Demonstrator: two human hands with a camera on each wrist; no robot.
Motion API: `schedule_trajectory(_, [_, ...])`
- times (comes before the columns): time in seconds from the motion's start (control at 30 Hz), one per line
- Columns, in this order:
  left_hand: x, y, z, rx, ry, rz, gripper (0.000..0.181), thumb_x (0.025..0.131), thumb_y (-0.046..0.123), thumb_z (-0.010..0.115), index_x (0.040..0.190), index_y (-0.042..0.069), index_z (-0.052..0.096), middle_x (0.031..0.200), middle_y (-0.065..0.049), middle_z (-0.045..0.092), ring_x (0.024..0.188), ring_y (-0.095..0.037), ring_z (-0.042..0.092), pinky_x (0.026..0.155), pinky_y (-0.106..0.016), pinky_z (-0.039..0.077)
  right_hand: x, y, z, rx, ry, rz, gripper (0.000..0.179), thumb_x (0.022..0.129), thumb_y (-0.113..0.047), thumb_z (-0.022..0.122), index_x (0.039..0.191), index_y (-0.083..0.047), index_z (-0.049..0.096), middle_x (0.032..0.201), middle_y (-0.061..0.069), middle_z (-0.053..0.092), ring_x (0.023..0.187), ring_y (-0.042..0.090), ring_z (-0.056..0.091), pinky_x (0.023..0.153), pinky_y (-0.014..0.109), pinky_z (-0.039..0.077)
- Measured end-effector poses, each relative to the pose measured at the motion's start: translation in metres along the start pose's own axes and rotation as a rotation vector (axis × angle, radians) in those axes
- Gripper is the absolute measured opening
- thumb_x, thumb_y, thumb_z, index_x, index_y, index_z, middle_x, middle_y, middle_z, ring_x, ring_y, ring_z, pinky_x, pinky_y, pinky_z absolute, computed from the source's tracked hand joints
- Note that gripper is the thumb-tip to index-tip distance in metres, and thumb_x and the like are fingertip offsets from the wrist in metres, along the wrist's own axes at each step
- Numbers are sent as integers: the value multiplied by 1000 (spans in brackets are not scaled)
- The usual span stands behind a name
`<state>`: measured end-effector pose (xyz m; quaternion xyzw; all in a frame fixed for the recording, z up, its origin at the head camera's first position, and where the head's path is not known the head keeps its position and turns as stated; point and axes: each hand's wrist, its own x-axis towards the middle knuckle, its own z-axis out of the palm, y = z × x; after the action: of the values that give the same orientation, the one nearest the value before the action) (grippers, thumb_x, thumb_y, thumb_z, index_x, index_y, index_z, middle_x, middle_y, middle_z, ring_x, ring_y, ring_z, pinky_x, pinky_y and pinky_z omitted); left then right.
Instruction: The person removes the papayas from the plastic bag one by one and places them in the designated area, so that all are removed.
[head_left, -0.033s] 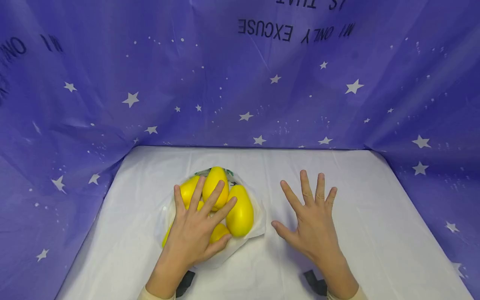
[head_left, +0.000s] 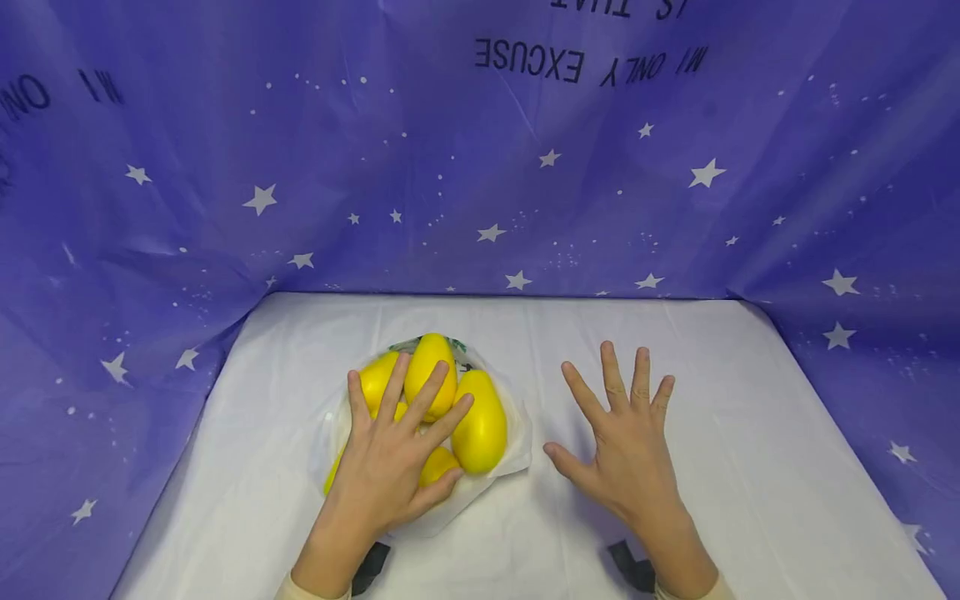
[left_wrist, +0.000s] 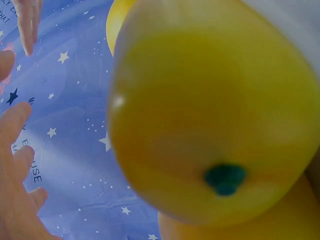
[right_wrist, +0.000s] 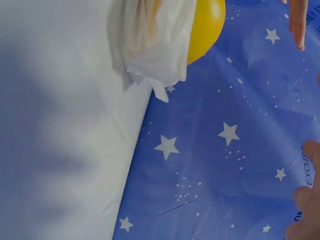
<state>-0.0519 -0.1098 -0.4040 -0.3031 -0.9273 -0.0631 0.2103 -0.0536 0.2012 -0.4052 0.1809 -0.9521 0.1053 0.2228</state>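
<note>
Several smooth yellow mangoes (head_left: 480, 421) lie together in an opened white plastic bag (head_left: 516, 446) on the left half of the table. Above them my left hand (head_left: 386, 467) is held palm down with its fingers spread, hiding part of the pile; nothing is gripped. One mango (left_wrist: 200, 110) fills much of the left wrist view, showing a dark green stem end. To the right of the bag, my right hand (head_left: 633, 454) spreads its fingers over the white cloth, apart from the bag and holding nothing. The bag (right_wrist: 160, 50) hangs at the top of the right wrist view.
A white cloth (head_left: 750, 433) covers the table. Purple-blue sheeting (head_left: 420, 150) with white stars and lettering surrounds it at the back and both sides. Dark straps (head_left: 633, 567) show by both wrists.
</note>
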Motion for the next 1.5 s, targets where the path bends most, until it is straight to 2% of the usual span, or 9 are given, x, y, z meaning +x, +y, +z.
schedule_trajectory(0.27, [-1,-10,-6,2,-16,-26,71,88,68,35,152,36,34,163,-3,8,146,-41,5,97,-80,-3,-2,1,3,23,11,15,85,81,-77,43,153,-32,34,163,10,5,144,46,-6,102,77,-2])
schedule_trajectory(0.4, [-3,-17,-11,-7,-6,-56,70,90,69,34,151,35,37,163,-5,9,146,-42,3,99,-79,-4,-1,1,2,21,19,21,85,80,-77,44,153,-32,34,163,10,5,144,46,-6,102,76,-3])
schedule_trajectory(0.53, [-9,-25,-14,-54,31,-88,71,90,70,36,150,32,41,163,-5,12,145,-43,5,103,-75,-5,0,3,2,27,19,16,86,80,-76,45,153,-32,34,163,9,6,144,46,-5,103,75,-4])
schedule_trajectory(0.63, [-14,-32,-12,-100,55,-114,71,89,67,42,150,30,41,162,-6,14,144,-45,6,104,-75,-1,1,3,3,41,20,18,86,79,-75,48,153,-32,34,163,9,6,144,46,-3,103,75,-5])
schedule_trajectory(0.9, [-25,-57,8,-166,49,-209,84,80,51,64,154,27,33,162,-7,12,142,-50,7,105,-73,11,0,6,11,56,20,26,87,78,-68,56,153,-31,33,163,10,8,144,47,4,103,74,-4])
schedule_trajectory(1.07, [-36,-73,25,-235,13,-295,83,88,43,64,157,28,20,162,-9,11,142,-49,9,105,-70,21,0,7,17,90,29,39,87,77,-63,61,153,-29,36,162,11,11,143,48,11,103,76,-1])
schedule_trajectory(1.2, [-43,-89,41,-393,-4,-412,76,97,30,56,158,29,11,163,-6,8,144,-42,12,104,-67,27,2,9,21,139,34,41,87,75,-54,68,153,-29,36,161,11,14,142,48,16,103,76,3])
schedule_trajectory(1.4, [-52,-104,58,-827,20,-586,75,102,8,42,156,35,-2,162,0,4,142,-39,23,110,-57,24,5,9,27,221,14,48,91,74,-49,73,153,-30,34,160,11,18,142,45,21,104,75,9])
schedule_trajectory(1.5, [-55,-109,62,-958,5,-634,79,99,0,37,155,40,-2,162,-5,5,140,-41,27,110,-57,25,6,7,30,279,12,57,90,73,-47,75,152,-29,36,161,9,18,142,42,23,106,73,11])
